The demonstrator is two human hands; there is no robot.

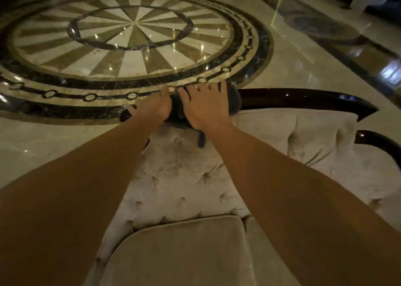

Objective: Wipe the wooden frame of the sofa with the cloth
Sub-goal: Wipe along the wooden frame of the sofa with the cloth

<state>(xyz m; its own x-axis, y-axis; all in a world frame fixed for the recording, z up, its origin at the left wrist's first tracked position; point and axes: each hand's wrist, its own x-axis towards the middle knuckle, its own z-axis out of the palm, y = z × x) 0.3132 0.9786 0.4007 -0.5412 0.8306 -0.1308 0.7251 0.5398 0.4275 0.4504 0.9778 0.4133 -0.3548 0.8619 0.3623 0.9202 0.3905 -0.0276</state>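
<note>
Grand home lounge: inlaid marble floor (134,47), tufted sofa (184,188).

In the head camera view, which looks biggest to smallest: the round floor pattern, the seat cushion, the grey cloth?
1. Round floor pattern
2. Seat cushion, though it sits much nearer the camera
3. Grey cloth, mostly hidden under the right hand

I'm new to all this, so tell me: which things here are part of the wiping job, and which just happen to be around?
Part of the job:
left hand
right hand
dark cloth
wooden frame

Just around:
tufted upholstery
seat cushion
patterned marble floor
</note>
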